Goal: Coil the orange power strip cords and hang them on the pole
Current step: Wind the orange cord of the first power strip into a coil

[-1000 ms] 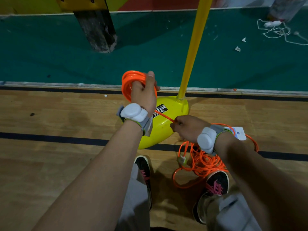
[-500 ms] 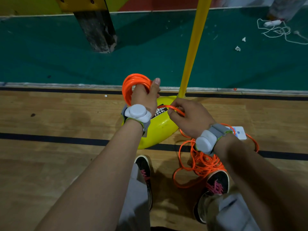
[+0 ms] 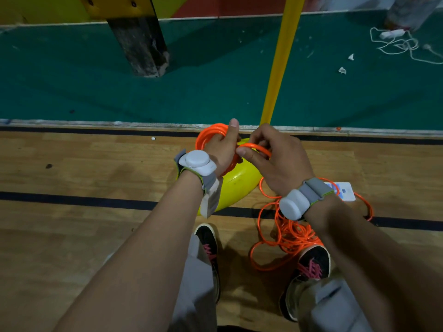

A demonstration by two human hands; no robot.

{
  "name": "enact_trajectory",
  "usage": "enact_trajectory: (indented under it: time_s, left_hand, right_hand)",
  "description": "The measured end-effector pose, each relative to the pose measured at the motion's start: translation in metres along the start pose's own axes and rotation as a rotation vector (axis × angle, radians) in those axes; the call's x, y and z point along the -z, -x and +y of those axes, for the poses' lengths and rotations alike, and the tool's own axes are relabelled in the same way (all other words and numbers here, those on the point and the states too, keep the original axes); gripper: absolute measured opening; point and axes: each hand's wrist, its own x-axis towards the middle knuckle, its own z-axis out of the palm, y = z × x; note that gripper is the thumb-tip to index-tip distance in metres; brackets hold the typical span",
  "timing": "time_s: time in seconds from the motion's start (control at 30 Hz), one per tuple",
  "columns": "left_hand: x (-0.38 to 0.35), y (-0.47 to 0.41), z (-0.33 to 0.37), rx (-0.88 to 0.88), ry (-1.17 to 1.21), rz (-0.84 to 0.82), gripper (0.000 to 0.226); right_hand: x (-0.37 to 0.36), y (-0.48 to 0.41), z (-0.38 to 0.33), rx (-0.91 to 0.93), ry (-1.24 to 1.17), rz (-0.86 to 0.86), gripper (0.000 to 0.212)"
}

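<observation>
Wooden gym floor (image 3: 72, 236): left grip (image 3: 221, 149) curled round orange coil (image 3: 208, 134); right grip (image 3: 278, 159) pinching cord loop (image 3: 254, 147); loose cord (image 3: 292, 233) below it; yellow pole (image 3: 280, 63) beyond.

Dim light over a wooden floor (image 3: 72, 248) crossed by black lines (image 3: 72, 199) — beyond it, green flooring (image 3: 215, 87).

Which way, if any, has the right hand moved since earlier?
Yes: the right hand moved up toward the pole and the left hand.

The yellow pole (image 3: 279, 68) runs out past the top edge; the right wrist (image 3: 321, 207) covers part of the white power strip (image 3: 345, 191).
</observation>
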Motion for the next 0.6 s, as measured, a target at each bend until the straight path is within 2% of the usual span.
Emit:
enact_trajectory:
  time_s: [0.13,0.2,0.43,0.6]
  left_hand:
    - [-0.005,0.007,0.005,0.061,0.165,-0.131,0.095]
    - [-0.007,0.008,0.004,0.069,0.234,-0.187,0.103]
    - [-0.011,0.012,0.003,0.058,0.367,-0.399,0.104]
    - [-0.008,0.021,0.01,0.072,0.344,-0.475,0.102]
  right_hand:
    - [0.007,-0.001,-0.002,-0.04,-0.031,0.047,0.038]
    - [0.008,-0.002,-0.002,-0.058,-0.043,0.058,0.041]
    - [0.014,-0.005,-0.003,-0.107,-0.136,0.104,0.04]
    - [0.014,-0.006,-0.001,-0.143,-0.195,0.129,0.038]
